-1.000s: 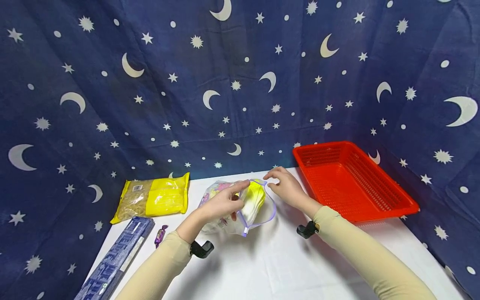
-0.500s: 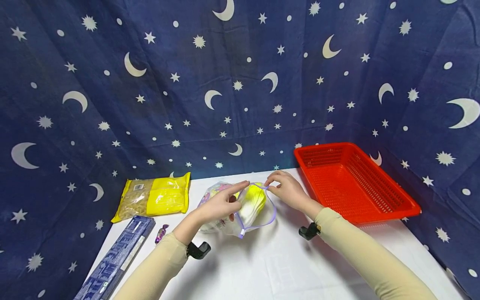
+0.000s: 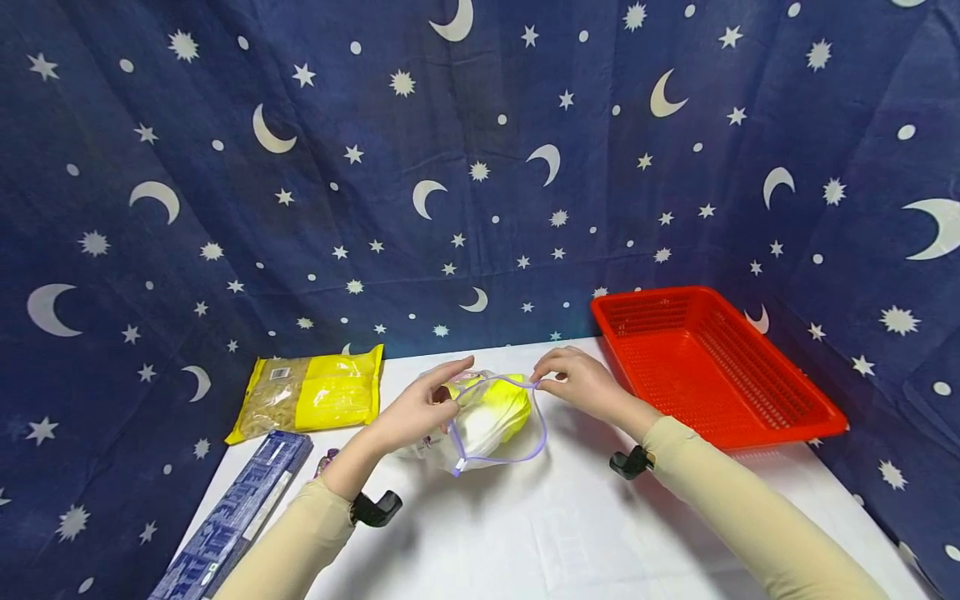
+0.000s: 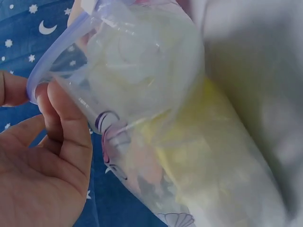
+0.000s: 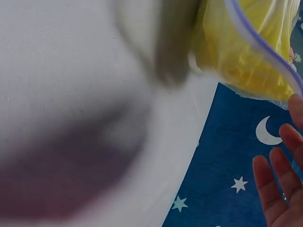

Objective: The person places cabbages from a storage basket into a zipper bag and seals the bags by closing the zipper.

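With left hand (image 3: 415, 411) and right hand (image 3: 583, 385) each pinching the rim (image 3: 517, 460) of the zip bag (image 3: 437, 452), we should pull evenly, keeping the napa cabbage (image 3: 497, 415) inside

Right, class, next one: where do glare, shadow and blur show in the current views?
Head: small white glints on the yellow packet, soft shadows on the white tablecloth; left wrist: shine on the clear zip-top bag; right wrist: a broad soft-edged shadow at lower left, and a greyish-green shape at top centre, too blurred to identify.
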Demonstrator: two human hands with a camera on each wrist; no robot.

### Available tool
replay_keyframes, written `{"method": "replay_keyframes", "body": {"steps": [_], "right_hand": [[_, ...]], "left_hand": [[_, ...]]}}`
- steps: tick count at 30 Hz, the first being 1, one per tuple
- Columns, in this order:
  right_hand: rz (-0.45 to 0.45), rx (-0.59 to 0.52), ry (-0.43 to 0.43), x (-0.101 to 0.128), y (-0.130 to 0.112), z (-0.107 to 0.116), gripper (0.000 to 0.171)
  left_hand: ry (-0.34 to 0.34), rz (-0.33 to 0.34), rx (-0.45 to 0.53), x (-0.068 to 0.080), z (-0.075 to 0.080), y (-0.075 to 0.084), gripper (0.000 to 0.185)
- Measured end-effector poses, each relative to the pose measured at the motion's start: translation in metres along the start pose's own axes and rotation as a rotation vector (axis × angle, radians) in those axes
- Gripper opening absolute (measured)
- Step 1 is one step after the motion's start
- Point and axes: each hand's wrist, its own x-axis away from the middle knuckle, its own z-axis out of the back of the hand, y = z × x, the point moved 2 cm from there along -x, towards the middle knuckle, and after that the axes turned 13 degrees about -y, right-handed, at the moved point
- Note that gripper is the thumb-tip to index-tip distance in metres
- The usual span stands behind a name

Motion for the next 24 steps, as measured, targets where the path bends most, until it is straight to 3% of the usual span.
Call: {"method": "replay_keyframes", "body": {"steps": [7,12,19,24], "right_hand": [[0.1,0.104,-0.06,0.005,-0.01,-0.004,0.014],[0.156,0.15,-0.038,0.005,-0.014,-0.01,0.013],[0.151,0.012,0.024,0.0,-0.021,-0.006,0.01],[0.096,-0.077,0.045,-0.006,-0.032,0.005,0.006]], "left_hand": [[0.07,-0.004,-0.009,0.007,0.009,-0.008,0.068],[0.084,-0.019,0.001,0.01,0.011,-0.009,0.067],[0.116,-0.018,-0.001,0.022,0.018,-0.012,0.066],[0.17,-0.019,0.019,0.034,0.027,-0.01,0.061]]}}
